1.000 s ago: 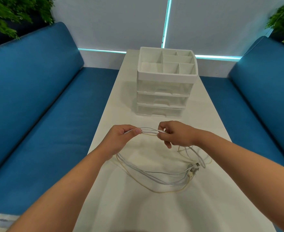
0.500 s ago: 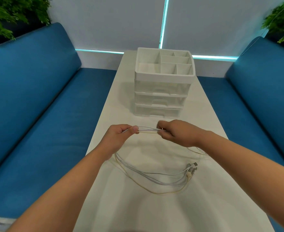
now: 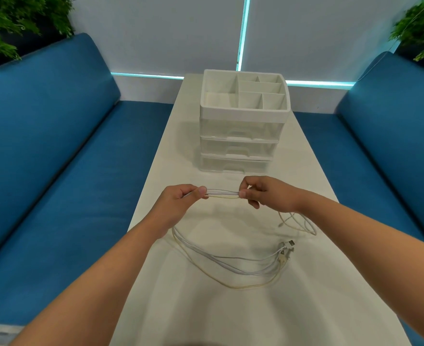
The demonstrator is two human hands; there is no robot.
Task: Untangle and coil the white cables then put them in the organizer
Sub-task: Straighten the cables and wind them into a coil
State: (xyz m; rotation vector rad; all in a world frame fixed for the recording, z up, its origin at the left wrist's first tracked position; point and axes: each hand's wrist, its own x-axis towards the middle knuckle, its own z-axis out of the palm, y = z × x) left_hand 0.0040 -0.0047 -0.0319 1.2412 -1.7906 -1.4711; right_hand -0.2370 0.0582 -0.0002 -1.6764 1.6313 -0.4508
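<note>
Several white cables (image 3: 222, 193) run as a taut bundle between my two hands above the white table (image 3: 293, 308). My left hand (image 3: 178, 199) pinches the bundle's left end and my right hand (image 3: 268, 193) pinches its right end. From my left hand the cables droop to the table in a long loop (image 3: 230, 267) that ends in plugs (image 3: 287, 249). More cable lies under my right wrist (image 3: 303, 223). The white organizer (image 3: 243, 113), with open top compartments and three drawers, stands farther back on the table.
Blue sofas flank the narrow table, one on the left (image 3: 56, 158) and one on the right (image 3: 393, 136). Green plants sit in the upper corners, left (image 3: 11, 23) and right (image 3: 423, 28). A white wall with a lit strip is behind the organizer.
My right hand has slid slightly right along the bundle, so a longer stretch shows between my hands. The loose cable by my right wrist has shifted on the table.
</note>
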